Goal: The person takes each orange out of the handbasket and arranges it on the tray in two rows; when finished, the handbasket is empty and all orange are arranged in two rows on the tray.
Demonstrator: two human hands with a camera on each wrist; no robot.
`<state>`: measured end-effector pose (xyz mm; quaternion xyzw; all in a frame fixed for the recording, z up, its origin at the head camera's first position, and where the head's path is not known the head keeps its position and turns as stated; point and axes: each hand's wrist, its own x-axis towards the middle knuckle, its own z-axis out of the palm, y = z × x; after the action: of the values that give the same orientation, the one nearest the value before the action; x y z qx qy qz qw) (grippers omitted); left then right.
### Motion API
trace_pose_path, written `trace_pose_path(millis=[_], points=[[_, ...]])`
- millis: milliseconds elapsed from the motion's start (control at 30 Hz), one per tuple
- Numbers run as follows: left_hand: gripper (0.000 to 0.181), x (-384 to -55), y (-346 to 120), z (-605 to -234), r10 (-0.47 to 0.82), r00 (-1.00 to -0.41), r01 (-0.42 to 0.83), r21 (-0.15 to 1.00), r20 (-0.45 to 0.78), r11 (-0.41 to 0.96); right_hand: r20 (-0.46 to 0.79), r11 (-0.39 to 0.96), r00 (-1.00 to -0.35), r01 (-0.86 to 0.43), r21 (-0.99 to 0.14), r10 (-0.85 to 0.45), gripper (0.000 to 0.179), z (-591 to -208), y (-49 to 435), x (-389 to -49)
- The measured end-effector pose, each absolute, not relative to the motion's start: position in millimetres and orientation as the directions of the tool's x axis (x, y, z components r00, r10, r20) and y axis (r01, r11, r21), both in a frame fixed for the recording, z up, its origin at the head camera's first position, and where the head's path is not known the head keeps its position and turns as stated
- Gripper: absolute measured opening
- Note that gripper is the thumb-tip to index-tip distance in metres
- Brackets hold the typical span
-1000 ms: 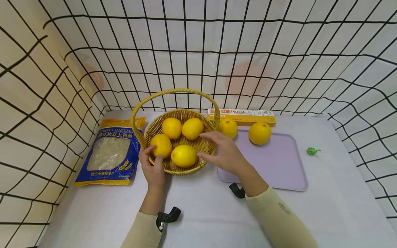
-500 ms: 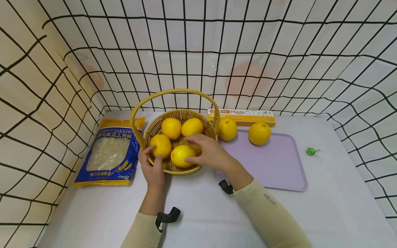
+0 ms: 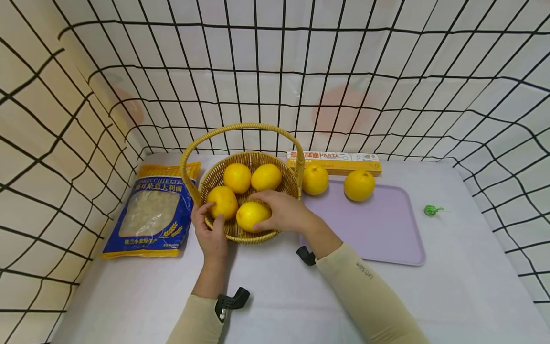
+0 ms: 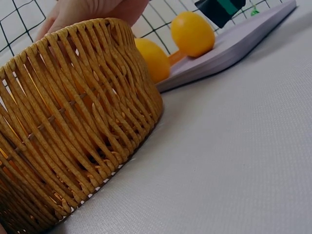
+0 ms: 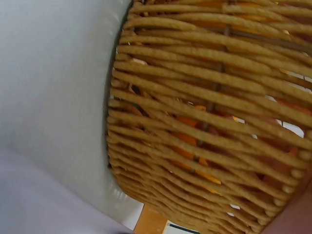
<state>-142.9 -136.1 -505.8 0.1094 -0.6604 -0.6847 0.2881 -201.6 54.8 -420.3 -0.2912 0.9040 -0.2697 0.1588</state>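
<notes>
In the head view a woven basket (image 3: 247, 237) with a tall hoop handle holds two oranges (image 3: 237, 178) and two lemons (image 3: 266, 177). My left hand (image 3: 212, 239) grips the basket's left front rim, its fingertips overlapping the nearer orange (image 3: 223, 202). Inside the basket, my right hand (image 3: 285, 212) holds the front lemon (image 3: 251, 216), thumb at its near side and fingers over its far side. The left wrist view shows the right hand (image 4: 97, 9) reaching over the woven wall. Basket weave (image 5: 209, 107) fills much of the right wrist view and hides the grip.
Right of the basket lies a lilac tray (image 3: 365, 234), with two more yellow-orange fruits (image 3: 359, 185) at its far edge. A pasta box (image 3: 339, 165) lies behind them. A blue pasta bag (image 3: 150, 210) is at left, a small green item (image 3: 431, 209) far right. Black wire mesh (image 3: 279, 71) encloses the table.
My right hand has moved left into the basket, from beside the front lemon to closing round it. The left hand has stayed at the rim.
</notes>
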Motion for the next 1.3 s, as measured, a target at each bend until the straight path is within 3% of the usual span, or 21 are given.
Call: trace_pose_path(millis=[667,1300], points=[[0.033,-142.2,-136.5,-506.6,-0.530,-0.818,0.245,0.969,0.225,0.034,-0.196,0.768,-0.792,-0.446,-0.459,-0.578,0.081,-424.9,47.9,-196.9],[0.032,-142.9,-136.2,-507.7,-0.543,-0.802,0.258,0.964,0.248,0.059,-0.059,0.724,-0.818,-0.470,-0.505,-0.572,0.076,-426.1,52.9,-191.1]])
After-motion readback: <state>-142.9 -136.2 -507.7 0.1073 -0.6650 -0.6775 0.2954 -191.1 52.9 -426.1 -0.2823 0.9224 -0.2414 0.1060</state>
